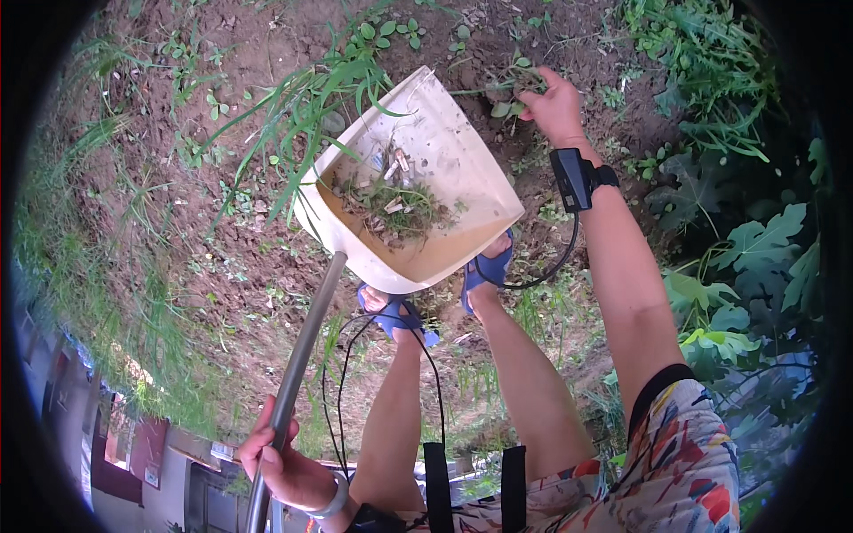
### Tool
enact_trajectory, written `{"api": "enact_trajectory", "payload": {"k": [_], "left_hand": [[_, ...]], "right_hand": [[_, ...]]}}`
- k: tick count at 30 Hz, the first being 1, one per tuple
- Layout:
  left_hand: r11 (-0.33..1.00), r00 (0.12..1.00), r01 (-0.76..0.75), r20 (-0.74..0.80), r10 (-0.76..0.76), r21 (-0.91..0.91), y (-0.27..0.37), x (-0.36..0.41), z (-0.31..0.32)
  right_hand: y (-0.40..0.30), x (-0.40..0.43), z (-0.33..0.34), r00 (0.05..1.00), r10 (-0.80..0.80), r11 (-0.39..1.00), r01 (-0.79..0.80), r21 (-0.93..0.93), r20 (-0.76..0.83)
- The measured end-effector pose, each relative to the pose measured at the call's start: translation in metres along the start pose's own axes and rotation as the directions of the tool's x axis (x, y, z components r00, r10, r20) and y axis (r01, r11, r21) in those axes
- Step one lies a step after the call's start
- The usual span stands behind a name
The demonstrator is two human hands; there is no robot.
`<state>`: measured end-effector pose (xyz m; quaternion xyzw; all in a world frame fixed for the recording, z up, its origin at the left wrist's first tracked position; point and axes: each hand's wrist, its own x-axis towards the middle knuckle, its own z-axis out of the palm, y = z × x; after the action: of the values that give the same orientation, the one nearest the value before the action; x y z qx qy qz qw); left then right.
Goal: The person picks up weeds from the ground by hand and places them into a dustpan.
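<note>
My left hand (286, 460), with a bracelet at its wrist, is closed around the grey metal handle (300, 360) of a white plastic dustpan (466, 153). Inside the pan lie pulled weeds (400, 206), bits of soil and several cigarette butts (398, 163). Beyond the pan's right side, my right hand (554, 110) has its thumb and fingers on a small clump of weeds (520, 83) at soil level. Whether the roots are still in the ground cannot be told. A black device is strapped to the right wrist.
Long green grass blades (286, 126) lean against the pan's left edge. Broad-leaved plants (760, 240) stand at the right. My feet in blue sandals (493, 266) are on weedy soil below the pan. Black cables (440, 380) hang by my legs. Buildings (160, 460) show at lower left.
</note>
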<state>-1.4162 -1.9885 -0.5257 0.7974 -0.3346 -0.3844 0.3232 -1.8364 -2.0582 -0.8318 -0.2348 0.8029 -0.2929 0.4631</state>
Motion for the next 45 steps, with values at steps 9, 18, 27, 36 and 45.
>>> {"api": "enact_trajectory", "payload": {"k": [9, 18, 27, 36, 45], "left_hand": [[1.000, 1.000, 0.006, -0.019, -0.007, -0.019, 0.002, -0.004, 0.008], [1.000, 1.000, -0.004, -0.024, 0.004, -0.015, 0.003, -0.010, 0.015], [1.000, 0.998, -0.031, 0.049, 0.031, -0.005, 0.000, -0.014, 0.016], [0.999, 0.996, -0.052, 0.068, 0.052, -0.002, 0.001, -0.013, 0.007], [0.977, 0.999, 0.035, 0.040, -0.027, -0.209, 0.007, -0.020, 0.038]], "right_hand": [[-0.018, 0.009, -0.002, 0.988, 0.118, 0.954, -0.140, -0.265, -0.095], [0.005, -0.003, -0.031, 0.940, -0.171, 0.857, -0.005, -0.515, -0.294], [-0.040, -0.081, -0.038, 0.966, 0.162, 0.910, -0.066, 0.409, -0.202], [-0.074, -0.148, -0.018, 0.925, -0.246, 0.969, 0.239, 0.061, 0.289], [0.094, 0.077, -0.240, 0.747, 0.010, 0.899, -0.298, -0.321, -0.665]]}}
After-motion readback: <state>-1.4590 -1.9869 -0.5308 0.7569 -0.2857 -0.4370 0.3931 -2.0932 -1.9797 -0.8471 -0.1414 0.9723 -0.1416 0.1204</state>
